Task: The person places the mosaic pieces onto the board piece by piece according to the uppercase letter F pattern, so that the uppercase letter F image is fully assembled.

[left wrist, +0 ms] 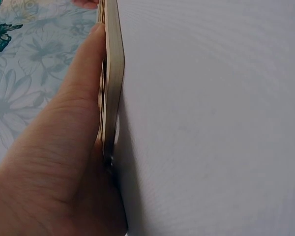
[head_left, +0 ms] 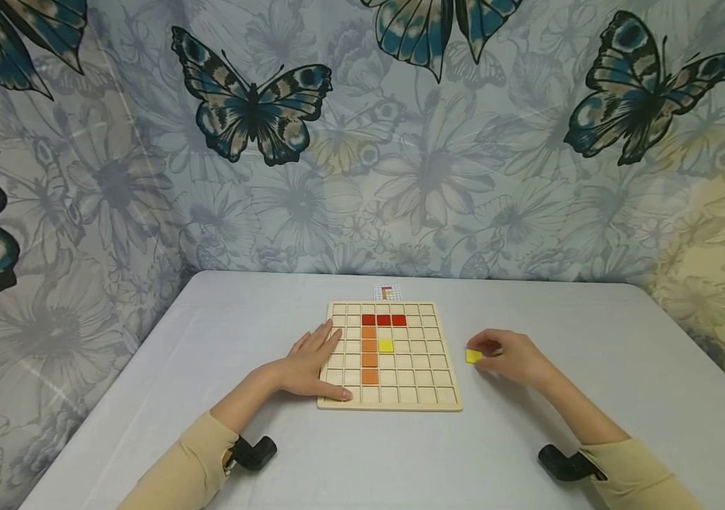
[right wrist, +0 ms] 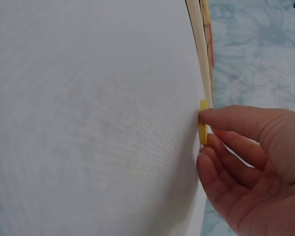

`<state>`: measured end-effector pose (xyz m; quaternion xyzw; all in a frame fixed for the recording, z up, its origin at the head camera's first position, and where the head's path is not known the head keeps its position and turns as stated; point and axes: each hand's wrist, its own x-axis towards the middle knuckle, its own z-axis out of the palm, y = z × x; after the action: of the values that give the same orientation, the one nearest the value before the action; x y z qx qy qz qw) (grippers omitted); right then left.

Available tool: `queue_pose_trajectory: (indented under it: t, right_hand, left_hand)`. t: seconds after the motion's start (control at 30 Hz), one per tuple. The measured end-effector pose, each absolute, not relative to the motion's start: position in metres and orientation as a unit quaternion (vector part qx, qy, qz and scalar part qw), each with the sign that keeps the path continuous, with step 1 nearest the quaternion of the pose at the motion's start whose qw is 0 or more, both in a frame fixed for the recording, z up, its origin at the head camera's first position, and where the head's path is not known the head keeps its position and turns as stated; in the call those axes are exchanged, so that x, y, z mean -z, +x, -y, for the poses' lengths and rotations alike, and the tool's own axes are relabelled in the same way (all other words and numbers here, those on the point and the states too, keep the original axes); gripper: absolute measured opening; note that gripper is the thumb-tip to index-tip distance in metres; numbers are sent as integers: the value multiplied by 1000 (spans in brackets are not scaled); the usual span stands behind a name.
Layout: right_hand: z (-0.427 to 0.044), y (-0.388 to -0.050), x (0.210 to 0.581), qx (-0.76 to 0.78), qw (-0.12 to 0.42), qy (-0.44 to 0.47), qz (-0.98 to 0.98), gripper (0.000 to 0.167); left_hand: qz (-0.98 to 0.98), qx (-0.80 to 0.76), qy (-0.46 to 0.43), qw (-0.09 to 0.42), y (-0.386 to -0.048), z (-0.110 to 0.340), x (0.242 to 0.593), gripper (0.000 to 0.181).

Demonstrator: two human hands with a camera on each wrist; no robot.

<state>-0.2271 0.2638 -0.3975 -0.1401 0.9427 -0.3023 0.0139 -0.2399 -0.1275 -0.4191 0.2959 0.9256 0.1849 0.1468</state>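
A pale wooden grid board point(head_left: 422, 363) lies flat on the table. Three red tiles point(head_left: 384, 320) form a row near its top, with a column of several orange tiles point(head_left: 369, 360) beneath the leftmost one. One yellow tile point(head_left: 385, 346) occupies a cell just right of that column. My left hand point(head_left: 307, 365) rests spread on the board's left side, thumb at the lower left corner. To the right of the board, my right hand point(head_left: 510, 358) pinches another yellow tile point(head_left: 473, 356) between thumb and fingers. In the right wrist view that tile point(right wrist: 203, 123) appears edge-on, at the table surface.
Behind the board lies a small printed card point(head_left: 388, 292) with a coloured grid pattern. A white cloth covers the table point(head_left: 209, 319). Butterfly-and-flower fabric point(head_left: 432, 177) hangs behind and beside it. Black wrist cameras point(head_left: 256, 453) sit at both sleeves.
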Motion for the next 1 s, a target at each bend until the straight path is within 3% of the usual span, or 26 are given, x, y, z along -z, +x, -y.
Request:
queue_pose_trajectory:
  t: [0.23,0.57,1.0]
  right_hand:
    - [-262,-229,399,294,-9,-134,-946,27]
    - [-255,-234,398,317,0,-113,-942,32]
    - [-222,-243,394,349,6,-154,-924,31]
  left_hand:
    - [-926,-187,294,149,-240,127,418,117]
    - [-924,-193,294,149,-239,127,417,117]
    - [-923,-193,297,149,-240,127,417,117]
